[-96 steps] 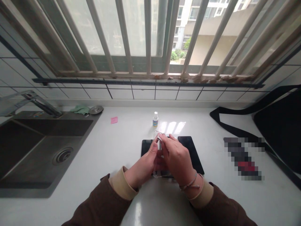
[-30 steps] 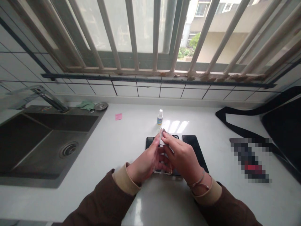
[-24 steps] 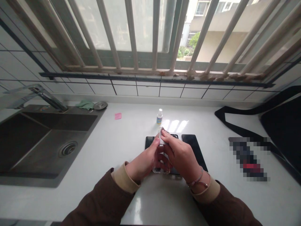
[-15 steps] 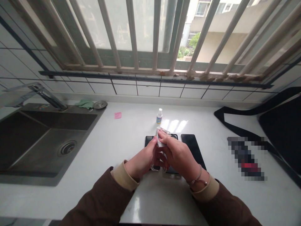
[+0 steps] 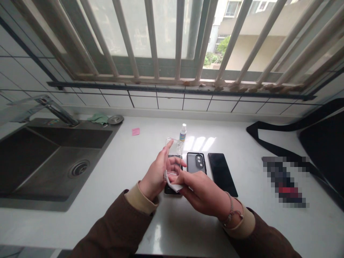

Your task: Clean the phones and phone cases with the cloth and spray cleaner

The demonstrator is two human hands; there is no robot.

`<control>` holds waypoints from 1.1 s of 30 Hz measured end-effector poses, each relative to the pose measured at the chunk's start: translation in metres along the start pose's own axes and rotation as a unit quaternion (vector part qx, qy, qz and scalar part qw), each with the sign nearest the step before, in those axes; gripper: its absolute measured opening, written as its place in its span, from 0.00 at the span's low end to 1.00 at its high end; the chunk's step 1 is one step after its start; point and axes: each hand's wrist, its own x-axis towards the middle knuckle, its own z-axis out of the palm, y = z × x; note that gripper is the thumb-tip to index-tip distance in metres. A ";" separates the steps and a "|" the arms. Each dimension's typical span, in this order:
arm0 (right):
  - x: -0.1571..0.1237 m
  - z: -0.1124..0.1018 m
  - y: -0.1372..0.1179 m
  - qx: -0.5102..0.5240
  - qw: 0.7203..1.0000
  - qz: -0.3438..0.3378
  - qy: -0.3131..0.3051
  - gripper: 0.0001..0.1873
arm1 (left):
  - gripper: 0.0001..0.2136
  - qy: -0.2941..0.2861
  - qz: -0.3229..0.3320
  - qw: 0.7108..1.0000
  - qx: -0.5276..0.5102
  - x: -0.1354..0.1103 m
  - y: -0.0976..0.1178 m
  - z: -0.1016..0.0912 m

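Note:
My left hand (image 5: 159,172) holds up a clear phone case (image 5: 172,145), its camera cutouts at the upper right. In my right hand (image 5: 200,190) is a folded white cloth (image 5: 174,185), pressed against the lower end of the case. Beneath the case and hands lies a dark phone (image 5: 172,191), mostly covered. Just right of it rests a black-rimmed phone case (image 5: 194,163) with a camera opening. Further right, a black phone (image 5: 223,173) lies flat. A small white bottle (image 5: 183,132) stands upright behind the clear case.
At the left is a dark sink (image 5: 56,157) with a chrome faucet (image 5: 57,111). A green cloth (image 5: 98,118) and a metal drain cover (image 5: 115,119) sit on its back rim. A pink note (image 5: 135,131) lies on the white counter (image 5: 129,157). A black bag (image 5: 325,143) with a strap occupies the right.
The clear case has turned so its flat side shows. My right hand has moved down with the cloth to the case's lower end, uncovering the black-rimmed case.

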 end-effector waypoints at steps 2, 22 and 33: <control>0.000 -0.002 0.000 0.063 0.997 0.041 -0.005 0.04 | 0.34 -0.011 -0.015 1.000 0.012 -0.001 0.003 0.000; 0.002 0.004 0.018 -0.160 0.961 0.032 0.222 0.16 | 0.36 -0.147 -0.097 0.982 0.065 -0.006 -0.009 0.008; 0.004 0.012 0.005 0.007 0.995 -0.037 0.094 0.10 | 0.30 0.032 -0.007 0.999 0.007 0.001 -0.003 0.007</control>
